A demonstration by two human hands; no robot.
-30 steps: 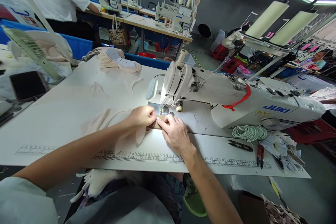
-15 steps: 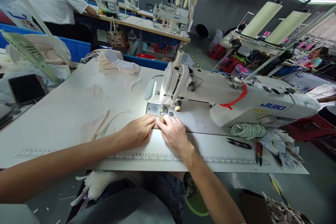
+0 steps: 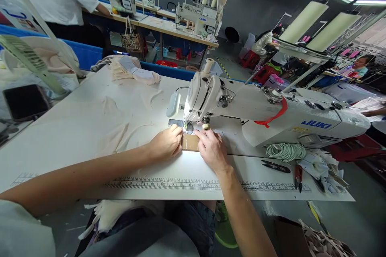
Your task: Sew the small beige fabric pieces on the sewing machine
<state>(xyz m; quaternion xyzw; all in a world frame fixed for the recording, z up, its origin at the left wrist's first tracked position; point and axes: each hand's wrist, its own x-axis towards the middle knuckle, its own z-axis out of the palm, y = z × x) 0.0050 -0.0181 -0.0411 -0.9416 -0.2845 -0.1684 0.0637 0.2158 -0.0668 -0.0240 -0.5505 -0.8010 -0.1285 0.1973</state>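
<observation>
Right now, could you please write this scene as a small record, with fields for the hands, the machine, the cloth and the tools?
Left hand: fingers bunched at the left edge of a tan piece; anything gripped is hidden
Right hand: at the right edge of the tan piece
Machine: white sewing machine, red ribbon on its arm
Cloth: loose pale fabric left of the hands; stacked pieces farther back
Tools: dark snips and red snips, right
Also right: pale green cord coil
</observation>
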